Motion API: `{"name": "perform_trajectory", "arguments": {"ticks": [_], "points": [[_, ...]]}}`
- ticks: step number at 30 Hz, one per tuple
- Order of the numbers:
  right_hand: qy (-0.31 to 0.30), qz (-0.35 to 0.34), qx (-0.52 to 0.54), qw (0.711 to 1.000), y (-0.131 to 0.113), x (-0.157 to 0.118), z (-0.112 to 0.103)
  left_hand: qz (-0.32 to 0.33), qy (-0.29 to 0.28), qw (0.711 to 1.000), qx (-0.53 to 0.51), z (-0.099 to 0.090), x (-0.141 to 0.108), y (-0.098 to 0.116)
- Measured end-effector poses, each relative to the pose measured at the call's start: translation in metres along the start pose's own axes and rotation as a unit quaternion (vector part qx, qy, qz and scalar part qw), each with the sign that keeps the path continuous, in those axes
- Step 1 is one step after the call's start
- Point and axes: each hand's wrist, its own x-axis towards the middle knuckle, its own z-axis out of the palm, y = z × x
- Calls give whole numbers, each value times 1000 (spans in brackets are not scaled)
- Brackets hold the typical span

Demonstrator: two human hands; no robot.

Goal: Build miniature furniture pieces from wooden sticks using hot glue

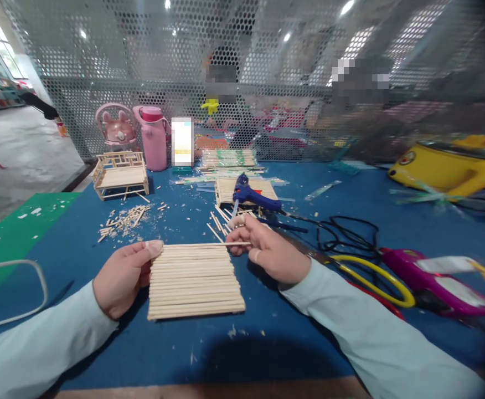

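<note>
A flat panel of wooden sticks [195, 282], laid side by side, is tilted up above the blue table. My left hand [128, 274] pinches its upper left corner, together with the end of a single stick [209, 244] along the top edge. My right hand [271, 249] has its fingers closed on the right end of that stick, which sticks out past the panel. Just beyond the right hand, a blue glue gun [251, 194] rests on a second stick panel [223, 191]. Loose sticks [216, 221] lie close to the right fingertips.
A small stick-built bench [122, 174] stands at the back left, near a heap of short stick offcuts [124, 221]. Behind are a pink bottle [154, 141] and a lit phone [182, 141]. To the right lie black cables [346, 233], yellow-handled pliers [375, 280] and a magenta tool [437, 282].
</note>
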Motion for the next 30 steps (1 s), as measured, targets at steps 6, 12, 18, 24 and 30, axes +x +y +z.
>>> {"name": "perform_trajectory", "arguments": {"ticks": [6, 12, 18, 24, 30], "points": [[43, -21, 7, 999, -14, -6, -17, -16, -8, 1000, 10, 0, -1, 1], [248, -46, -122, 960, -24, -10, -43, -21, -7, 1000, 16, -1, -3, 2], [75, 39, -350, 933, -33, -15, -34, -22, -1, 1000, 17, -1, -2, 1], [35, 113, -345, 931, -30, -14, -35, -17, 1, 1000, 13, -2, -1, 1], [3, 126, -302, 945, -31, -12, -34, 7, 0, 1000, -20, -1, 0, 0]]}}
